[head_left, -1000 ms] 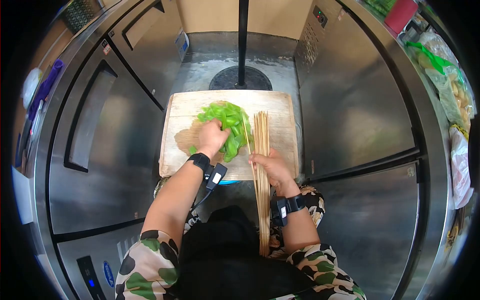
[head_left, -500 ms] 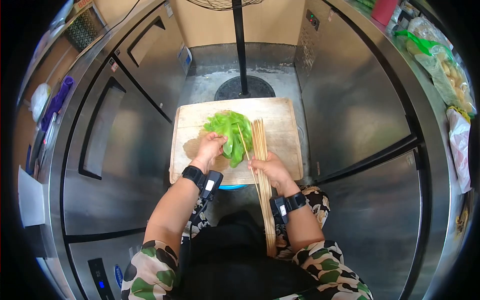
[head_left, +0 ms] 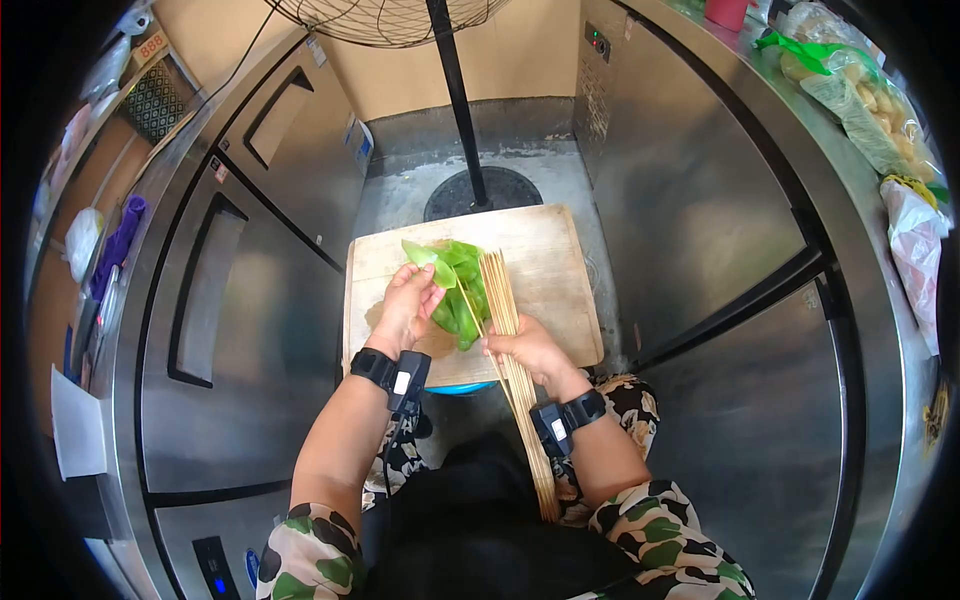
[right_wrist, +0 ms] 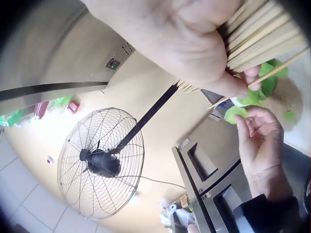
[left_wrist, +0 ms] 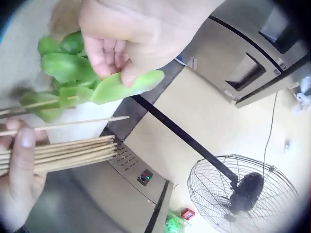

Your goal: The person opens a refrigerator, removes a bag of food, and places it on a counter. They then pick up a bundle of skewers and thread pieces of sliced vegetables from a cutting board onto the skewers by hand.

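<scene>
Just then, the left hand point(head_left: 402, 306) had lifted a pinched slice point(head_left: 424, 260) up from the pile point(head_left: 462, 318) on the board point(head_left: 545, 260), within reach of the lone skewer point(left_wrist: 73, 124) the right hand point(head_left: 535, 350) gripped with the bundle point(head_left: 524, 408).

S/steel cabinet point(head_left: 270, 350) at L of head view, recessed handle point(head_left: 205, 290). Second s/steel unit point(head_left: 720, 200) at R; ctrl panel point(head_left: 598, 42) w/ red & grn lights. Btwn them, blk pole point(head_left: 459, 110) on rd base point(head_left: 515, 190), wire-guard fan point(left_wrist: 243, 194) on top. Thin cable point(left_wrist: 271, 128) nr fan. R counter point(head_left: 815, 135): bagged goods point(head_left: 865, 105), red container point(head_left: 728, 12). L side: purple item point(head_left: 118, 248), beside wht bag point(head_left: 83, 243).
</scene>
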A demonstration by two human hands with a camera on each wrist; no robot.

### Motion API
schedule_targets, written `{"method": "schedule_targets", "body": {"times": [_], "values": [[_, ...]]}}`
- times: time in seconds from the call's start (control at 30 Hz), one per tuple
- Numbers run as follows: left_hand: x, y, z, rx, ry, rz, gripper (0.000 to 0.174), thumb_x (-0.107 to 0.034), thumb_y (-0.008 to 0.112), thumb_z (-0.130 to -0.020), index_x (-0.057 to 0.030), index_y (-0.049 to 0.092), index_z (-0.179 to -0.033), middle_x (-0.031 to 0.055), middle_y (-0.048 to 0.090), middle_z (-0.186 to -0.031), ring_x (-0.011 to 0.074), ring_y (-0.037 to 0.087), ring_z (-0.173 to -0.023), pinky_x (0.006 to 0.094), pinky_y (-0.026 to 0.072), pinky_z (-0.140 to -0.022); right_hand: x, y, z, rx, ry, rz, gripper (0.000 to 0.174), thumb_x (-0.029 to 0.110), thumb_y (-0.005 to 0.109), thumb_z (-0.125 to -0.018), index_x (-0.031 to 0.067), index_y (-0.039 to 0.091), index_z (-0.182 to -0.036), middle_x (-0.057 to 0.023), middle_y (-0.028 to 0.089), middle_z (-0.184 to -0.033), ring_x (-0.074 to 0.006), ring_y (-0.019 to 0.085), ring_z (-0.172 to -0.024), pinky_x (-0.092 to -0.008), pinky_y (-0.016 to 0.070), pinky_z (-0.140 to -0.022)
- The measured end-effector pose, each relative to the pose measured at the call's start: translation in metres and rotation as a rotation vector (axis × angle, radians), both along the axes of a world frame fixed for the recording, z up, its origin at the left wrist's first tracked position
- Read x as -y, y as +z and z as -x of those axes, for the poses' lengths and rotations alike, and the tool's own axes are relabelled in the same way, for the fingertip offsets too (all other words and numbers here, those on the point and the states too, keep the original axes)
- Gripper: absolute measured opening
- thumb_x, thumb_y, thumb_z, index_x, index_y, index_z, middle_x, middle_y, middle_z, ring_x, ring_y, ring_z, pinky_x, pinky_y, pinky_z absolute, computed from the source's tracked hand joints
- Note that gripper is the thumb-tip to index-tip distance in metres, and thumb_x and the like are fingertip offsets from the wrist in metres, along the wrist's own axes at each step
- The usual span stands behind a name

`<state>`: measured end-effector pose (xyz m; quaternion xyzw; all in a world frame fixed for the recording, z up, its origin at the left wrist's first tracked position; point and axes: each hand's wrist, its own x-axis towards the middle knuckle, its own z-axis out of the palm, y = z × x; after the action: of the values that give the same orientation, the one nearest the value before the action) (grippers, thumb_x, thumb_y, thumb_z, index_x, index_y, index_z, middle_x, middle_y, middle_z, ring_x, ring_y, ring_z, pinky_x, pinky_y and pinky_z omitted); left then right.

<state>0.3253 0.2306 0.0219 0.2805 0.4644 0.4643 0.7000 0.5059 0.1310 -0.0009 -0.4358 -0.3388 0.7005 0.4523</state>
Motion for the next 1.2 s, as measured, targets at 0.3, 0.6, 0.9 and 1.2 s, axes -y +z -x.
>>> {"method": "schedule_targets", "body": {"times": [0.3, 0.6, 0.9, 1.2], "values": [[-0.014, 0.014, -0.018, -0.248, -0.103, -0.143, 0.017, -0.009, 0.058, -0.086, -0.0104, 0.049, -0.1, 0.0047, 0.06, -0.092, 0.0123, 0.059, -0.08, 0.0235, 0.0512, -0.069, 0.001, 0.003, -0.002, -0.066, 0.024, -0.025, 0.01, -0.001, 0.062, -0.076, 0.0022, 0.055, -0.083, -0.0043, 0.058, -0.069, -0.01, 0.053, -0.056, -0.022, 0.0423, -0.049], [-0.01, 0.031, -0.024, -0.384, -0.062, -0.227, 0.032, -0.008, 0.057, -0.086, -0.0103, 0.047, -0.116, 0.005, 0.061, -0.089, 0.011, 0.058, -0.078, 0.022, 0.0501, -0.067, 0.001, 0.003, -0.002, -0.078, 0.055, -0.039, 0.01, 0.0, 0.063, -0.077, 0.0025, 0.055, -0.083, -0.0046, 0.058, -0.07, -0.0105, 0.054, -0.058, -0.0222, 0.0432, -0.051], [-0.017, 0.03, -0.015, -0.379, -0.234, -0.143, 0.013, -0.012, 0.059, -0.086, -0.0016, 0.062, -0.094, 0.0037, 0.062, -0.084, 0.0076, 0.057, -0.071, 0.0176, 0.0505, -0.063, 0.003, 0.005, -0.001, -0.096, 0.046, -0.049, 0.011, 0.0, 0.063, -0.077, 0.002, 0.055, -0.085, -0.0046, 0.058, -0.072, -0.0106, 0.055, -0.06, -0.0226, 0.0439, -0.052], [-0.01, 0.019, -0.008, -0.334, -0.272, -0.134, 0.019, -0.015, 0.062, -0.085, -0.0003, 0.061, -0.096, 0.0047, 0.062, -0.085, 0.0081, 0.058, -0.07, 0.0182, 0.0509, -0.067, 0.003, 0.007, -0.001, -0.064, 0.043, -0.051, 0.013, -0.001, 0.063, -0.077, 0.0019, 0.055, -0.087, -0.0038, 0.058, -0.073, -0.0107, 0.056, -0.062, -0.0226, 0.0446, -0.053]]}}
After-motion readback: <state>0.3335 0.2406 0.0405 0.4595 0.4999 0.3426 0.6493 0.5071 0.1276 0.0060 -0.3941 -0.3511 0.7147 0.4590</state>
